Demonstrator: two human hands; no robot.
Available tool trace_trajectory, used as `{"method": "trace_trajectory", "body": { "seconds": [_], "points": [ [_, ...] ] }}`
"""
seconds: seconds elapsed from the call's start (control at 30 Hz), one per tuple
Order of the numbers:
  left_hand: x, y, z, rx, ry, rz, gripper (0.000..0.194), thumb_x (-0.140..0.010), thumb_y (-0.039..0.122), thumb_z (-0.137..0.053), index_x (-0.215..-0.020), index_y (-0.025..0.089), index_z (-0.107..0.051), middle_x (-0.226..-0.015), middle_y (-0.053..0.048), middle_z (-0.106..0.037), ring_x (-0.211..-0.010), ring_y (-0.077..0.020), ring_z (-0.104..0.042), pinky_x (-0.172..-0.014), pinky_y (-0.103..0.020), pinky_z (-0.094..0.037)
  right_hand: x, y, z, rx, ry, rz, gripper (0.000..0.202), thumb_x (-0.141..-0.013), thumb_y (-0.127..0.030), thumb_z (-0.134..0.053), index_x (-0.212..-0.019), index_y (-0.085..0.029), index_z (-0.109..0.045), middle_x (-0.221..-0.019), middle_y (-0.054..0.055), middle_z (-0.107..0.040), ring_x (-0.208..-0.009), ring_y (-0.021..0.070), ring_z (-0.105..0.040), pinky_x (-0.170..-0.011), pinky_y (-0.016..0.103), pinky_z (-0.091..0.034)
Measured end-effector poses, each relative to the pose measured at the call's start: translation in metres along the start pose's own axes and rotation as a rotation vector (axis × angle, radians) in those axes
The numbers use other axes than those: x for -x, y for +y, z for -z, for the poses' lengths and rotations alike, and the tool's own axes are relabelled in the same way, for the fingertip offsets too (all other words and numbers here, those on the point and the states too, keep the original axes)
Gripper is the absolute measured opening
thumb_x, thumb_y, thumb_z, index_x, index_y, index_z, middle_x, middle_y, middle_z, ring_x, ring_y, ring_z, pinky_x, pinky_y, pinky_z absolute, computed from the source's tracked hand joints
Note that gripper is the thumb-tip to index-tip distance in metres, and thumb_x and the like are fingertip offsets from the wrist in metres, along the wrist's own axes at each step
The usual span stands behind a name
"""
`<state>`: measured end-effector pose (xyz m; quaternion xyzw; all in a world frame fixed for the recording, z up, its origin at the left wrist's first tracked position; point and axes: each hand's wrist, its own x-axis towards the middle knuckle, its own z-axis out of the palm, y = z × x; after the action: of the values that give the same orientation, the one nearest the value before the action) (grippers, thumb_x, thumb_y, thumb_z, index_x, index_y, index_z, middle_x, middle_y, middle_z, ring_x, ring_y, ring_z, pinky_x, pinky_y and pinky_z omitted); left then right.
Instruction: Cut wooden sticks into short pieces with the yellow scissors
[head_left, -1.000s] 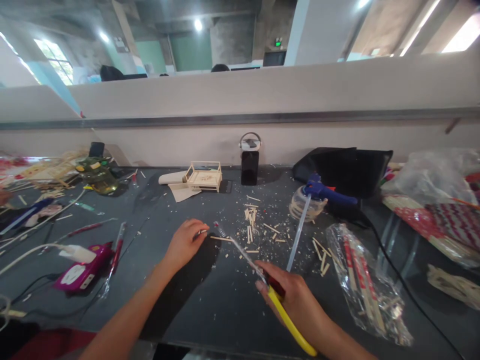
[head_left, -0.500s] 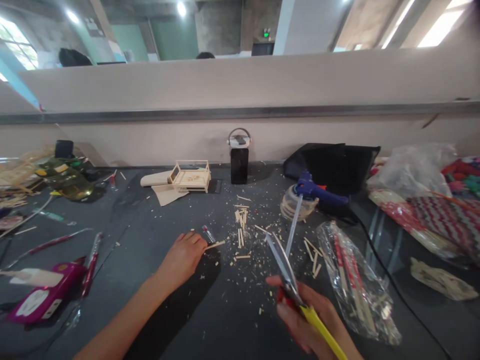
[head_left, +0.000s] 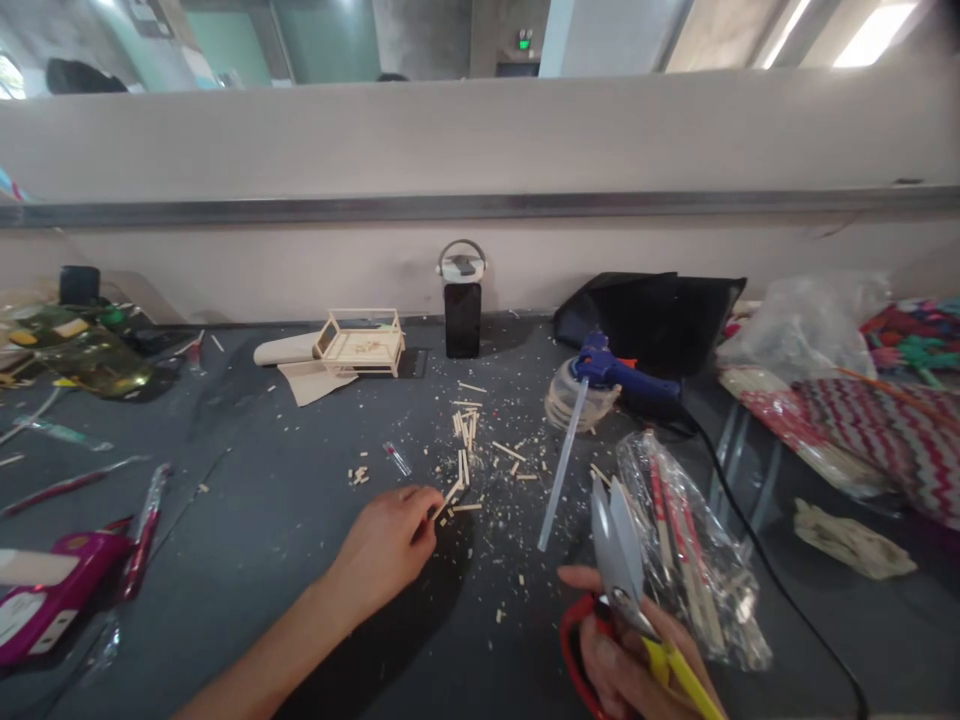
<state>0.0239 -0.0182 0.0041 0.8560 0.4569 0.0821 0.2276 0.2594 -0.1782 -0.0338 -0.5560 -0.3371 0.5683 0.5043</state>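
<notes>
My left hand [head_left: 390, 540] is closed in a pinch on a short wooden stick [head_left: 448, 499], low over the dark table. Just beyond its fingertips lie several cut sticks [head_left: 465, 430] and many tiny wood crumbs. In my right hand [head_left: 622, 665] is a pair of scissors [head_left: 619, 545] with one red and one yellow handle. Its blades point away from me and stand slightly apart, with nothing visible between them. Farther back, a small wooden frame model [head_left: 364, 350] stands on some paper, with loose bits on its slatted top.
A blue glue gun [head_left: 622, 378] rests on a roll of clear tape [head_left: 577, 400], its glue stick pointing toward me. Plastic-wrapped sticks [head_left: 694, 560] lie right of the scissors. A black phone [head_left: 463, 320] stands upright near the wall. A magenta tool [head_left: 67, 585] lies at left.
My left hand has shifted right toward the cut sticks, uncovering a small heap of wood bits. The scissors have moved right and lower, away from my left hand. The camera view has shifted slightly.
</notes>
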Motion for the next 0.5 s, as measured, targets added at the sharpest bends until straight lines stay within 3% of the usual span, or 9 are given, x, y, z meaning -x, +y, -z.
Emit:
{"method": "trace_trajectory", "body": {
  "seconds": [0.07, 0.17, 0.3, 0.33, 0.4, 0.47, 0.5],
  "points": [
    [-0.003, 0.008, -0.001, 0.047, 0.016, -0.039, 0.02, -0.087, 0.014, -0.047, -0.096, 0.019, -0.063, -0.086, -0.005, -0.065, -0.082, -0.0206, -0.061, -0.075, -0.033, -0.046, -0.002, -0.001, 0.002, 0.076, -0.026, 0.035, 0.045, -0.086, -0.049, -0.063, -0.122, -0.022, -0.061, -0.057, -0.003, -0.048, -0.045, 0.0088, -0.041, -0.042, 0.02, -0.034],
    [-0.001, 0.027, 0.001, 0.236, 0.021, -0.147, 0.022, -0.088, 0.019, -0.052, -0.108, 0.02, -0.062, -0.106, -0.008, -0.064, -0.099, -0.0225, -0.06, -0.088, -0.038, -0.047, -0.006, -0.004, -0.002, 0.296, -0.057, 0.229, 0.033, -0.088, -0.041, -0.061, -0.114, -0.023, -0.069, -0.062, 0.001, -0.058, -0.047, 0.0106, -0.047, -0.046, 0.022, -0.04],
    [0.007, 0.056, 0.0, 0.564, -0.215, -0.373, 0.056, -0.08, 0.019, -0.066, -0.133, 0.026, -0.05, -0.131, -0.01, -0.056, -0.116, -0.0237, -0.055, -0.096, -0.036, -0.046, -0.014, -0.011, -0.014, 0.468, -0.226, 0.418, 0.034, -0.084, -0.032, -0.061, -0.116, -0.023, -0.068, -0.067, 0.002, -0.064, -0.054, 0.014, -0.055, -0.053, 0.023, -0.045],
    [0.009, 0.062, -0.001, 0.606, -0.265, -0.392, 0.057, -0.08, 0.02, -0.066, -0.134, 0.026, -0.049, -0.129, -0.011, -0.057, -0.113, -0.0239, -0.057, -0.093, -0.035, -0.047, -0.015, -0.013, -0.017, 0.475, -0.291, 0.422, 0.035, -0.083, -0.032, -0.06, -0.117, -0.022, -0.068, -0.068, 0.002, -0.064, -0.056, 0.0142, -0.055, -0.054, 0.023, -0.045],
    [0.013, 0.069, -0.006, 0.623, -0.333, -0.379, 0.039, -0.083, 0.025, -0.064, -0.122, 0.023, -0.059, -0.114, -0.009, -0.065, -0.098, -0.0219, -0.063, -0.083, -0.031, -0.05, -0.017, -0.017, -0.02, 0.464, -0.414, 0.407, 0.037, -0.081, -0.033, -0.06, -0.115, -0.02, -0.068, -0.068, 0.001, -0.062, -0.056, 0.0136, -0.052, -0.054, 0.023, -0.044],
    [0.015, 0.067, -0.01, 0.586, -0.352, -0.347, 0.016, -0.088, 0.024, -0.057, -0.1, 0.021, -0.068, -0.093, -0.004, -0.069, -0.083, -0.0181, -0.064, -0.073, -0.027, -0.048, -0.015, -0.021, -0.02, 0.447, -0.459, 0.358, 0.037, -0.08, -0.032, -0.061, -0.114, -0.019, -0.068, -0.065, 0.0, -0.058, -0.054, 0.0122, -0.049, -0.054, 0.022, -0.044],
    [0.016, 0.064, -0.011, 0.565, -0.345, -0.333, 0.015, -0.089, 0.021, -0.055, -0.091, 0.02, -0.07, -0.086, -0.003, -0.07, -0.079, -0.0169, -0.064, -0.07, -0.025, -0.047, -0.013, -0.022, -0.018, 0.446, -0.446, 0.324, 0.037, -0.08, -0.03, -0.061, -0.114, -0.019, -0.068, -0.065, -0.001, -0.057, -0.054, 0.0118, -0.048, -0.055, 0.022, -0.044]
  ]
}}
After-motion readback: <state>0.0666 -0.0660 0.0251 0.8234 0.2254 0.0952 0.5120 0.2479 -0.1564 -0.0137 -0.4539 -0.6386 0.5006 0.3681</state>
